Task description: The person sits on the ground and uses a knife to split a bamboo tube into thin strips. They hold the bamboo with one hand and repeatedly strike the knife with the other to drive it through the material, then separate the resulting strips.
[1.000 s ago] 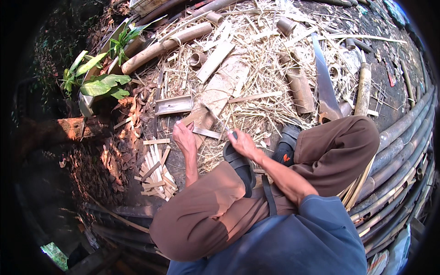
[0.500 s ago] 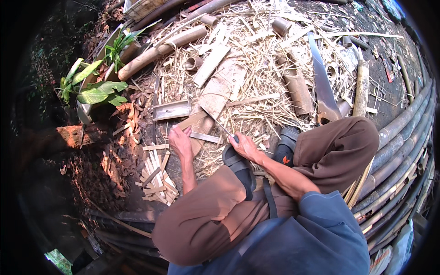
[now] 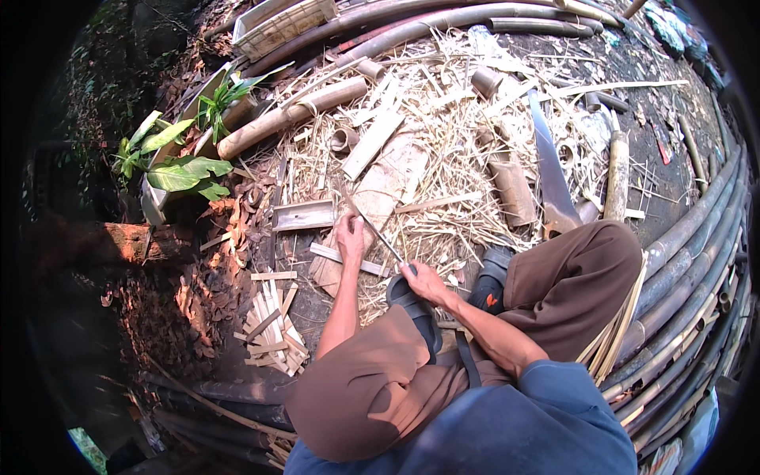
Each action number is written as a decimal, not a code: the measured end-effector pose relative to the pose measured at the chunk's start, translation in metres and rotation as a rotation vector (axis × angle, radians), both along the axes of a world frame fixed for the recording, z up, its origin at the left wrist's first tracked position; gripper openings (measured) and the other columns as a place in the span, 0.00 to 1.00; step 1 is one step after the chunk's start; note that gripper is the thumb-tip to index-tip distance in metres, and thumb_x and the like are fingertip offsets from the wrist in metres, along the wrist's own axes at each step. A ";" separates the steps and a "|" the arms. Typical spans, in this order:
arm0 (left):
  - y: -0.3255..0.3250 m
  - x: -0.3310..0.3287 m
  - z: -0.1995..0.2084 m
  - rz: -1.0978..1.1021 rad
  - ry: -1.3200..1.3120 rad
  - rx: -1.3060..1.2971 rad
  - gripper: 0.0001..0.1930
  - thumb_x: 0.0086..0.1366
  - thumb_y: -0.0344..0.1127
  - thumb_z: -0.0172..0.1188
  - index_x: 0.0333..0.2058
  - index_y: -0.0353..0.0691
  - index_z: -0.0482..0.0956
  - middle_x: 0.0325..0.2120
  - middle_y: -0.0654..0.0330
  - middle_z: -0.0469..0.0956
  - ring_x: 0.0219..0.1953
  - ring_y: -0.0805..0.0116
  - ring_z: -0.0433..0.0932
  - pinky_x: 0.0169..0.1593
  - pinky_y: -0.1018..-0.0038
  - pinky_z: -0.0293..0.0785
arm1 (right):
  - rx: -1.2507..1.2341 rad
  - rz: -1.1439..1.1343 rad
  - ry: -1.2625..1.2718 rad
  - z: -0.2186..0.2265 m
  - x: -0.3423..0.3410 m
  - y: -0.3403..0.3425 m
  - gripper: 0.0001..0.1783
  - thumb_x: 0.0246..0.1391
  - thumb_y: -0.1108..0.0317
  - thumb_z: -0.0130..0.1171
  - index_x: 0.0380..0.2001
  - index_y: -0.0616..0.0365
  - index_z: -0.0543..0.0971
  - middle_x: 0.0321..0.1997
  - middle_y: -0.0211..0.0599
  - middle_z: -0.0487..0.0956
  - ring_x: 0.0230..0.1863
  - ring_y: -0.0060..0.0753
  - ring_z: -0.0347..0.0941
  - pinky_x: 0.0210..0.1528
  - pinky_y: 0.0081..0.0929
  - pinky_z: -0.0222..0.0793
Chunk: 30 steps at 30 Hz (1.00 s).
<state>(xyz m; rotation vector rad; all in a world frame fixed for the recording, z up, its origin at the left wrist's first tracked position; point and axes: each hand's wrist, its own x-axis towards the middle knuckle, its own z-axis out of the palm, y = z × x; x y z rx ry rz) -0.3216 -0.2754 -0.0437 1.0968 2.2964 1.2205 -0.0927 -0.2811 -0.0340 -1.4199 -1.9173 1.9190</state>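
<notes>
My right hand (image 3: 427,283) is closed round the dark handle of a knife (image 3: 381,237), its long narrow blade slanting up and left. Left of the blade, my left hand (image 3: 351,239) is closed on a thin bamboo strip, mostly hidden by the fingers and blurred. The blade's far end lies close to those fingertips, over a wooden board (image 3: 386,180). A pale flat strip (image 3: 348,259) lies just beyond my left wrist, and a split bamboo trough (image 3: 304,215) lies to its left. Cut bamboo slats (image 3: 273,332) are heaped left of my left forearm.
A handsaw (image 3: 552,170) stands beyond my right knee, beside a bamboo tube (image 3: 511,190). Shavings (image 3: 447,158) cover the ground ahead. Long bamboo poles (image 3: 673,269) line the right side. Leafy plants (image 3: 178,170) and a crate (image 3: 285,30) are at the far left.
My left hand has moved right and up, nearer the blade, and the strip in it has swung from sideways to pointing away. The view has shifted slightly; my right hand keeps the knife.
</notes>
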 end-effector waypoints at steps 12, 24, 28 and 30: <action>-0.094 -0.030 0.062 -0.102 -0.023 -0.403 0.14 0.66 0.39 0.53 0.34 0.34 0.83 0.24 0.56 0.79 0.24 0.67 0.77 0.29 0.71 0.73 | 0.270 -0.079 -0.100 0.026 0.027 0.003 0.24 0.64 0.47 0.49 0.39 0.61 0.71 0.26 0.63 0.76 0.34 0.69 0.75 0.36 0.55 0.67; -0.063 0.002 0.083 0.459 -0.559 0.160 0.30 0.75 0.49 0.39 0.40 0.20 0.75 0.34 0.44 0.81 0.34 0.55 0.85 0.36 0.66 0.84 | 0.329 0.194 0.070 0.082 -0.007 -0.020 0.25 0.65 0.45 0.47 0.44 0.59 0.70 0.21 0.60 0.77 0.27 0.67 0.76 0.32 0.55 0.71; -0.043 0.025 0.102 0.360 -0.334 0.141 0.32 0.76 0.48 0.37 0.38 0.15 0.75 0.34 0.38 0.79 0.35 0.50 0.84 0.39 0.66 0.86 | 0.346 0.063 0.110 0.048 -0.010 -0.005 0.22 0.64 0.48 0.49 0.41 0.60 0.71 0.20 0.56 0.75 0.25 0.61 0.76 0.31 0.52 0.69; -0.037 0.031 0.104 0.369 -0.397 0.138 0.32 0.76 0.47 0.36 0.39 0.13 0.74 0.34 0.38 0.79 0.34 0.50 0.84 0.38 0.67 0.87 | 0.296 -0.003 0.029 0.027 0.003 0.021 0.23 0.65 0.47 0.48 0.37 0.60 0.72 0.19 0.53 0.75 0.24 0.57 0.75 0.29 0.49 0.69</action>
